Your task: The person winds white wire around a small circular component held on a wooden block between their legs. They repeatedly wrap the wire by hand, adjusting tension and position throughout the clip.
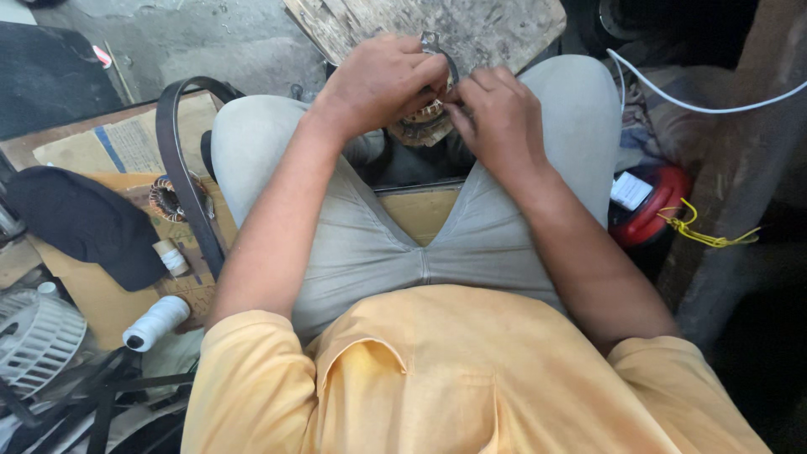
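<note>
Holding a round wound coil between the knees, both hands closed on it.
Left hand clamps its upper left rim; right hand pinches the right edge; the coil lies between them.

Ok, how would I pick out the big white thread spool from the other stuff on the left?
Start at the cardboard sheet left of the person's leg. At its lower edge lies the white thread spool, tilted, dark core showing. The small spool above it is shorter and tan-ended.
</note>
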